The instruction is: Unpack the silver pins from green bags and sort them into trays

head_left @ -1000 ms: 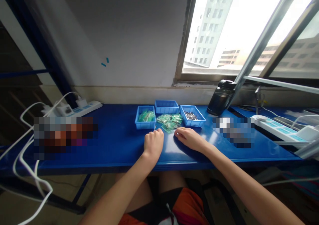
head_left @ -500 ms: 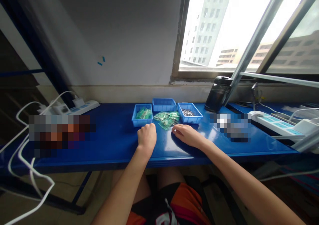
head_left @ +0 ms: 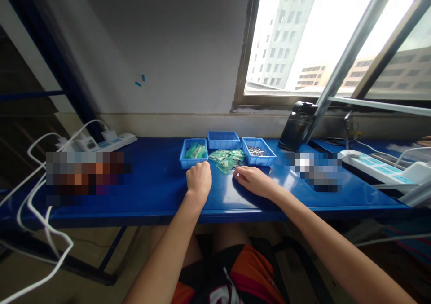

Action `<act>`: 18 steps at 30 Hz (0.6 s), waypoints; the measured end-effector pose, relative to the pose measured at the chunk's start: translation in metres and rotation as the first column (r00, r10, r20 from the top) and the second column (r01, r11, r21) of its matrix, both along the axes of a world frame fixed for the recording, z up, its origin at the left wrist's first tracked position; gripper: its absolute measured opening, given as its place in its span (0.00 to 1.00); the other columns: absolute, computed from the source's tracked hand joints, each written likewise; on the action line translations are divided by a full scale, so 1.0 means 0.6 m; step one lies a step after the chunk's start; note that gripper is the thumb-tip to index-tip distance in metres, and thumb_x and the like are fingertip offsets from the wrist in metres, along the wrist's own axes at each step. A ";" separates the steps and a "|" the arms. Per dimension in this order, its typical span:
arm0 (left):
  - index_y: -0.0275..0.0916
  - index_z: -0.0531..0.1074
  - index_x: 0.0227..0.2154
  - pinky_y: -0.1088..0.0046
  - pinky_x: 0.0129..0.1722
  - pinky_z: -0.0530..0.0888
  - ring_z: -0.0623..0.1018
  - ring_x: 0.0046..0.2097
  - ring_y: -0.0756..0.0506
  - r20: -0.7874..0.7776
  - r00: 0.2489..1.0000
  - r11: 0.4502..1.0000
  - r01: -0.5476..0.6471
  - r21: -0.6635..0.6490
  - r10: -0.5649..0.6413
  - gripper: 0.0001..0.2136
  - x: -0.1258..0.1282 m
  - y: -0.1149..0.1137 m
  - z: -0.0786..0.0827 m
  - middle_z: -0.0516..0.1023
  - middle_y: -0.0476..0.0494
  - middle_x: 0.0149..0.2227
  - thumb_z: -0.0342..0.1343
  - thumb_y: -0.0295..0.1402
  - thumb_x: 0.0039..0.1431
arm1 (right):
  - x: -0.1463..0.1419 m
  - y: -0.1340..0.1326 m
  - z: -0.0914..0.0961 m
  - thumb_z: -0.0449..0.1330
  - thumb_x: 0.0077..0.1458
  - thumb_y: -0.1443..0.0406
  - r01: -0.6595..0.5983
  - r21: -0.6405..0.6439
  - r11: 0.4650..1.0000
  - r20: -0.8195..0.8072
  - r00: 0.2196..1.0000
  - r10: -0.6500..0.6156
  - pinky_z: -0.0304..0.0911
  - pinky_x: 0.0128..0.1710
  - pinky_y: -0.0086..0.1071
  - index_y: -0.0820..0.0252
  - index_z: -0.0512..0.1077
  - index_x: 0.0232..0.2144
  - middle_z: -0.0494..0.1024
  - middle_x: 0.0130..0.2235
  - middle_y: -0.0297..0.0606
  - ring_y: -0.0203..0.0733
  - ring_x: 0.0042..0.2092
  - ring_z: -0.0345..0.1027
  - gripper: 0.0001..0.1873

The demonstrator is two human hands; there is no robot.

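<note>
Left hand (head_left: pixel 199 178): balled into a fist, knuckles up, just in front of the left bin (head_left: pixel 184 163). Can't tell if anything's inside, the palm side is hidden. Right hand (head_left: pixel 254 180): fingers bent and close together, pointing left, fingertips right by the near-right edge of the packet pile (head_left: pixel 227 160). Can't tell if they touch or pinch something. Hands well apart, bare bench (head_left: pixel 151 182) between them.

Packet pile: flat green see-through packets on the bench, ahead of the gap between the hands, ringed by three blue bins. As a heap it's longer left-right, narrowing toward the person. Single packets overlap at mixed angles, no shared long axis; too small to say which end is which.

Left bin has more green packets (head_left: pixel 196 151), jumbled. Right bin (head_left: pixel 261 161) sits turned a bit, near end swung right; thin metal pieces (head_left: pixel 256 151) inside, lying every which way. Back bin (head_left: pixel 223 145) sits behind the pile, long side running left-right along the wall (head_left: pixel 168 48).

Further out: dark bottle (head_left: pixel 296 129) right of the bins, cap up, leaning right in view. Right power strip (head_left: pixel 373 165) runs from far left to near right. Left power strip (head_left: pixel 117 141) angles away toward the wall, white cables (head_left: pixel 63 239) hanging off that side. Two pixelated patches, contents unreadable. Window (head_left: pixel 286 48) above the bottle.
</note>
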State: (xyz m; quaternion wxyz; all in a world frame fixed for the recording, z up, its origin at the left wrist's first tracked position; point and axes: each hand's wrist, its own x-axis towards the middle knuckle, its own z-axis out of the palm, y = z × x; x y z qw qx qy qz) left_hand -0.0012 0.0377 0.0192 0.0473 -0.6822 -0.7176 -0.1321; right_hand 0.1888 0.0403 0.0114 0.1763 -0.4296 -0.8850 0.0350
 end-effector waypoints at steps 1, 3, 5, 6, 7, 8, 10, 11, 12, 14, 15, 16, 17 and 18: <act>0.34 0.74 0.33 0.67 0.35 0.74 0.79 0.39 0.38 0.005 1.000 1.000 0.007 -0.002 -0.007 0.14 -0.002 -0.003 -0.001 0.78 0.33 0.34 0.41 0.26 0.60 | 0.001 0.000 0.000 0.49 0.59 0.68 0.000 -0.003 1.000 0.001 1.000 0.000 0.60 0.33 0.29 0.61 0.71 0.34 0.76 0.33 0.40 0.41 0.34 0.69 0.10; 0.35 0.73 0.33 0.66 0.34 0.73 0.79 0.39 0.37 0.020 0.999 1.000 0.026 -0.003 -0.026 0.14 -0.005 -0.011 -0.003 0.79 0.34 0.34 0.41 0.29 0.61 | 0.002 -0.002 0.000 0.49 0.59 0.68 -0.010 -0.008 1.000 -0.008 1.000 0.010 0.60 0.32 0.29 0.61 0.71 0.35 0.75 0.33 0.40 0.40 0.33 0.69 0.10; 0.36 0.73 0.34 0.66 0.33 0.73 0.79 0.38 0.37 0.033 0.998 0.998 0.062 -0.016 -0.062 0.14 -0.005 -0.021 -0.005 0.79 0.35 0.33 0.42 0.31 0.61 | 0.002 -0.011 0.005 0.50 0.59 0.68 -0.042 -0.003 0.999 -0.036 0.998 0.041 0.61 0.32 0.29 0.61 0.71 0.37 0.75 0.32 0.40 0.39 0.32 0.68 0.10; 0.37 0.73 0.34 0.67 0.33 0.72 0.79 0.38 0.38 0.040 0.995 0.995 0.092 -0.026 -0.091 0.13 -0.005 -0.027 -0.006 0.79 0.36 0.33 0.42 0.32 0.61 | -0.001 -0.020 0.011 0.50 0.59 0.67 -0.067 0.006 0.998 -0.057 0.996 0.067 0.61 0.32 0.29 0.60 0.71 0.38 0.74 0.32 0.40 0.39 0.32 0.68 0.10; 0.38 0.72 0.34 0.68 0.34 0.72 0.79 0.37 0.39 0.047 0.992 0.992 0.118 -0.035 -0.117 0.13 -0.004 -0.031 -0.008 0.79 0.37 0.33 0.43 0.33 0.60 | -0.005 -0.032 0.020 0.50 0.59 0.67 -0.098 0.020 0.995 -0.079 0.992 0.099 0.62 0.32 0.29 0.60 0.71 0.39 0.74 0.33 0.40 0.38 0.33 0.68 0.10; 0.38 0.72 0.35 0.69 0.34 0.72 0.79 0.37 0.39 0.055 0.989 0.990 0.138 -0.039 -0.135 0.12 -0.003 -0.036 -0.009 0.79 0.38 0.32 0.43 0.33 0.60 | -0.010 -0.048 0.034 0.49 0.60 0.67 -0.121 0.041 0.992 -0.109 0.986 0.125 0.62 0.32 0.29 0.60 0.70 0.41 0.73 0.34 0.40 0.38 0.33 0.68 0.11; 0.39 0.71 0.35 0.70 0.34 0.71 0.79 0.37 0.41 0.066 0.982 0.983 0.180 -0.044 -0.177 0.11 -0.002 -0.042 -0.011 0.79 0.39 0.32 0.44 0.34 0.60 | -0.025 -0.088 0.071 0.49 0.61 0.67 -0.182 0.085 0.980 -0.155 0.969 0.193 0.63 0.32 0.28 0.59 0.70 0.42 0.73 0.35 0.40 0.37 0.34 0.68 0.11; 0.39 0.71 0.35 0.71 0.34 0.70 0.79 0.37 0.41 0.073 0.978 0.979 0.200 -0.045 -0.196 0.11 -0.001 -0.044 -0.012 0.79 0.39 0.32 0.43 0.34 0.60 | -0.034 -0.111 0.092 0.49 0.60 0.67 -0.217 0.112 0.970 -0.174 0.956 0.234 0.63 0.33 0.28 0.59 0.69 0.42 0.73 0.36 0.40 0.37 0.34 0.68 0.11; 0.39 0.71 0.35 0.71 0.34 0.70 0.79 0.37 0.42 0.078 0.974 0.975 0.217 -0.044 -0.213 0.11 -0.002 -0.046 -0.013 0.79 0.40 0.32 0.43 0.34 0.60 | -0.040 -0.136 0.113 0.50 0.60 0.68 -0.258 0.150 0.954 -0.202 0.937 0.285 0.64 0.34 0.28 0.58 0.69 0.43 0.73 0.37 0.40 0.37 0.36 0.68 0.11; 0.40 0.70 0.34 0.71 0.33 0.70 0.79 0.36 0.42 0.084 0.969 0.971 0.237 -0.039 -0.233 0.11 -0.003 -0.046 -0.016 0.79 0.40 0.33 0.43 0.34 0.61 | -0.044 -0.185 0.141 0.50 0.60 0.69 -0.364 0.218 0.906 -0.215 0.887 0.408 0.65 0.36 0.27 0.55 0.69 0.44 0.74 0.37 0.39 0.36 0.37 0.68 0.13; 0.40 0.70 0.34 0.71 0.33 0.69 0.78 0.36 0.42 0.082 0.968 0.970 0.242 -0.035 -0.238 0.11 -0.003 -0.047 -0.017 0.79 0.41 0.32 0.43 0.34 0.61 | -0.039 -0.209 0.144 0.51 0.60 0.67 -0.390 0.243 0.888 -0.206 0.874 0.440 0.66 0.37 0.27 0.53 0.69 0.44 0.74 0.36 0.38 0.37 0.38 0.69 0.12; 0.40 0.70 0.34 0.71 0.33 0.69 0.78 0.36 0.42 0.076 0.967 0.969 0.244 -0.027 -0.242 0.11 -0.004 -0.047 -0.019 0.79 0.41 0.32 0.43 0.34 0.61 | -0.029 -0.232 0.137 0.52 0.59 0.63 -0.404 0.275 0.872 -0.208 0.861 0.465 0.67 0.36 0.26 0.49 0.71 0.42 0.75 0.34 0.37 0.38 0.37 0.70 0.11; 0.40 0.70 0.34 0.71 0.33 0.69 0.78 0.36 0.42 0.070 0.967 0.968 0.248 -0.020 -0.247 0.11 -0.004 -0.047 -0.020 0.79 0.41 0.32 0.43 0.35 0.61 | -0.014 -0.255 0.121 0.54 0.58 0.59 -0.408 0.299 0.863 -0.211 0.854 0.476 0.68 0.34 0.26 0.46 0.72 0.41 0.75 0.32 0.36 0.39 0.37 0.70 0.09; 0.41 0.70 0.33 0.71 0.32 0.69 0.78 0.36 0.42 0.065 0.965 0.967 0.255 -0.015 -0.254 0.11 -0.005 -0.047 -0.022 0.79 0.42 0.32 0.43 0.35 0.61 | 0.005 -0.276 0.097 0.56 0.55 0.56 -0.407 0.323 0.854 -0.216 0.847 0.485 0.69 0.33 0.25 0.44 0.72 0.39 0.75 0.31 0.35 0.39 0.36 0.70 0.09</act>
